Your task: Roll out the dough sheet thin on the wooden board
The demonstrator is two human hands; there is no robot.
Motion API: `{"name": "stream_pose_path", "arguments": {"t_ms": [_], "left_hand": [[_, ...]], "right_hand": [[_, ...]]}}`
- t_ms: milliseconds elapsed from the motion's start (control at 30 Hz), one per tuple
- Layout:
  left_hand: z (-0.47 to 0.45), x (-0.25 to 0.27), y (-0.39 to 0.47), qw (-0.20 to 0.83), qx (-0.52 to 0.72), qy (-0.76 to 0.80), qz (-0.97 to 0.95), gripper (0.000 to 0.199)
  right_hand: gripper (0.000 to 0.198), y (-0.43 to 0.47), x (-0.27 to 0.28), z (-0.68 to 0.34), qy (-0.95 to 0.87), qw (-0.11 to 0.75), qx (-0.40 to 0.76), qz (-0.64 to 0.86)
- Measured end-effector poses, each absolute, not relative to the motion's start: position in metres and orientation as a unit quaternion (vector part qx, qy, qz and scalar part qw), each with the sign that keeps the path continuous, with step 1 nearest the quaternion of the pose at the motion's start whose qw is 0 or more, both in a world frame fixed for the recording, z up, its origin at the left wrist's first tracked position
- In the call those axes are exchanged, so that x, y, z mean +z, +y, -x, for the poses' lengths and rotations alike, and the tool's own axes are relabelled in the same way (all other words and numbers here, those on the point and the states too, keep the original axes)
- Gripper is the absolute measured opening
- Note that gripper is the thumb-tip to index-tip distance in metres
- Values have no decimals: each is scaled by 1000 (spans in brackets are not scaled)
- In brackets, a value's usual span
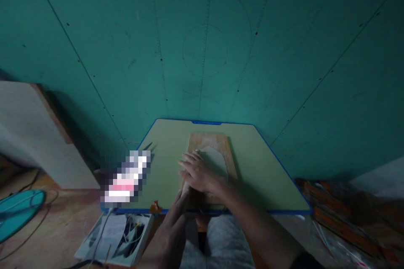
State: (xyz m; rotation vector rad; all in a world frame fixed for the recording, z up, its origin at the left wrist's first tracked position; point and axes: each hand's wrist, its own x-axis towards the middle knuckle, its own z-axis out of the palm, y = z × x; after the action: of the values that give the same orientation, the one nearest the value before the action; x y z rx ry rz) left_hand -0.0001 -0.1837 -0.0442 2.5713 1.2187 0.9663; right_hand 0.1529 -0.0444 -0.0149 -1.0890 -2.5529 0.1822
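Note:
On a wooden board (232,164) lies a thin, pale, rounded sheet (213,157) that looks like dough or clay; its exact material is unclear. My right hand (198,174) reaches across the sheet toward the board's left side. Its fingers are stretched out and apart, palm down, and the sheet's left part is hidden beneath it. My left hand (173,225) is at the board's near left corner, just below the right hand. Its fingers point forward along the board's edge and are mostly hidden, so its grip does not show.
The board rests on a pale folding table (261,168) with a blue rim. At its left are a pixelated device (126,176) on a cable and a dark pointed object (147,146). A white tray (143,239) of odds and ends stands below. A green wall (205,50) rises behind.

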Motion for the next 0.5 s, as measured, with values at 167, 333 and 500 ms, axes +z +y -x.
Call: {"name": "stream_pose_path", "arguments": {"t_ms": [167, 333, 500], "left_hand": [[3, -47, -186, 89, 318, 389, -860, 75], [9, -46, -182, 125, 266, 446, -845, 75], [16, -26, -167, 134, 271, 483, -822, 65]], "right_hand": [[34, -64, -14, -183, -894, 215, 64, 388], [39, -96, -11, -227, -864, 219, 67, 449], [46, -95, -8, -237, -857, 188, 77, 474]]}}
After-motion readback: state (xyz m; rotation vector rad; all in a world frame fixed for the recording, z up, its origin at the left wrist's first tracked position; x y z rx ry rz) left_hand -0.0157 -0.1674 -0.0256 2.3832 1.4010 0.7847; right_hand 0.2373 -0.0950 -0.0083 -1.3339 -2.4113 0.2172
